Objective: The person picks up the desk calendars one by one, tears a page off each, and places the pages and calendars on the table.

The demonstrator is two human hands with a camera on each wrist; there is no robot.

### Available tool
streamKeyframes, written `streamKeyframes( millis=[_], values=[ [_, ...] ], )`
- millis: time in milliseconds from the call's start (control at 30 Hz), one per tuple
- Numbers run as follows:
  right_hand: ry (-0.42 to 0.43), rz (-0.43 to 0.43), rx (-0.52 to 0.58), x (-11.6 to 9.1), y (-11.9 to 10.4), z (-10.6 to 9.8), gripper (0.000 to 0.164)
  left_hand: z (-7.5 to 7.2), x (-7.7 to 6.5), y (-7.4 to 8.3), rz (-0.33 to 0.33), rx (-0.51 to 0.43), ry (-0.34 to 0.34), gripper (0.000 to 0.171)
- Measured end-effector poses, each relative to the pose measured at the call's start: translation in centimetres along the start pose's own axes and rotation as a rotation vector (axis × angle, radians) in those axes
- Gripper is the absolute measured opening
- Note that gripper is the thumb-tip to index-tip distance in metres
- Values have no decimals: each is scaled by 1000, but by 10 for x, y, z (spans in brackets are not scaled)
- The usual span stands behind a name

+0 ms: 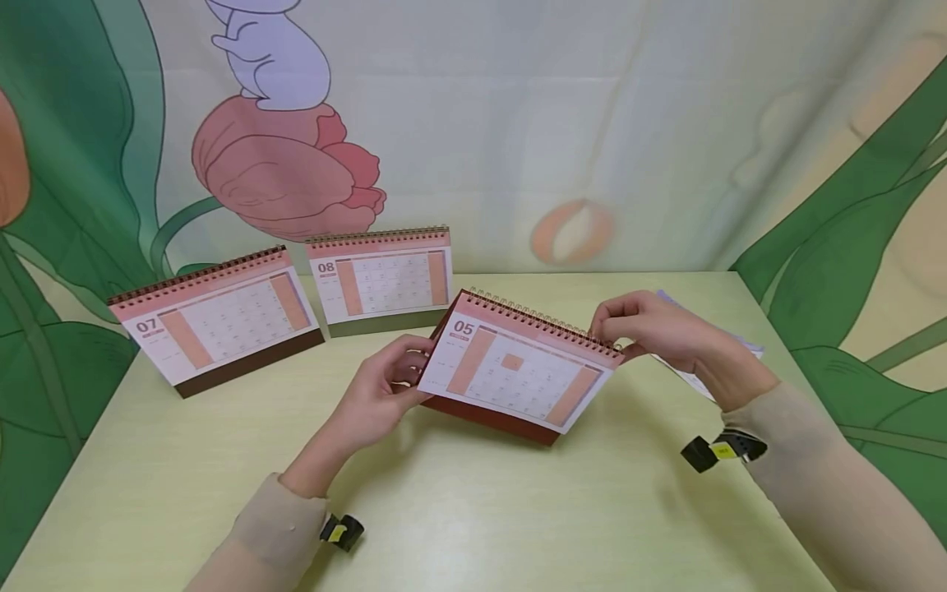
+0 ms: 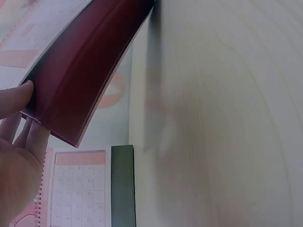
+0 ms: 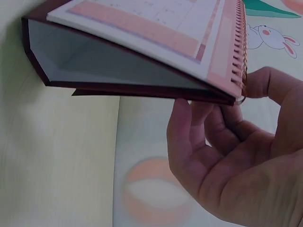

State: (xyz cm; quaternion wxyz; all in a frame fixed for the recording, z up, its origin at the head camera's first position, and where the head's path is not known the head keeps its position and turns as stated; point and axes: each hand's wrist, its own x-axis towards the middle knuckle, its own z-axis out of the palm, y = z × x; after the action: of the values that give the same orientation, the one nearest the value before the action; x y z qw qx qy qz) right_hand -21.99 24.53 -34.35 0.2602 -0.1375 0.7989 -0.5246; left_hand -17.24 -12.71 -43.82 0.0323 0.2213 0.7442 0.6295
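Note:
A spiral-bound desk calendar (image 1: 510, 370) showing page 05 is tilted between both hands, above the table. Its dark red stand (image 2: 80, 66) fills the upper left of the left wrist view. My left hand (image 1: 381, 395) grips the calendar's left edge, thumb in front and fingers behind. At the top right corner, my right hand (image 1: 658, 329) holds the calendar by its coil binding. In the right wrist view, the thumb of that hand (image 3: 232, 156) is at the coils and its fingers are against the back panel. The hollow inside of the stand shows there.
Calendar 07 (image 1: 222, 321), with a dark brown base, stands at the left of the table (image 1: 473, 518). Beside it, calendar 08 (image 1: 385, 284), with a green base, stands near the printed backdrop (image 1: 473, 123). A flat printed sheet (image 1: 695, 382) lies partly behind my right hand.

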Motion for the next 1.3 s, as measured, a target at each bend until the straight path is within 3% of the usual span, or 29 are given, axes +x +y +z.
streamKeyframes(
  millis=[233, 367, 600, 733, 867, 1100, 1300],
  values=[
    [97, 7, -6, 0, 1, 4, 15, -2, 0, 1, -2, -8, -6, 44],
    [193, -25, -47, 2, 6, 2, 20, -3, -1, 1, -1, -15, -9, 44],
    [393, -5, -181, 6, 38, -17, 29, -5, -2, -1, -18, -20, -8, 45],
    [452, 44, -298, 7, 67, -34, 30, -6, -2, -2, -26, -33, 0, 46],
    [492, 146, -389, 5, 96, -52, 34, -6, -2, -2, -31, -40, 2, 48],
    [533, 289, -383, -3, 131, -73, 38, -3, 3, -7, -45, -66, -13, 51],
    [531, 357, -368, -7, 146, -79, 43, 0, 9, -8, -59, -84, -13, 51]
  ],
)
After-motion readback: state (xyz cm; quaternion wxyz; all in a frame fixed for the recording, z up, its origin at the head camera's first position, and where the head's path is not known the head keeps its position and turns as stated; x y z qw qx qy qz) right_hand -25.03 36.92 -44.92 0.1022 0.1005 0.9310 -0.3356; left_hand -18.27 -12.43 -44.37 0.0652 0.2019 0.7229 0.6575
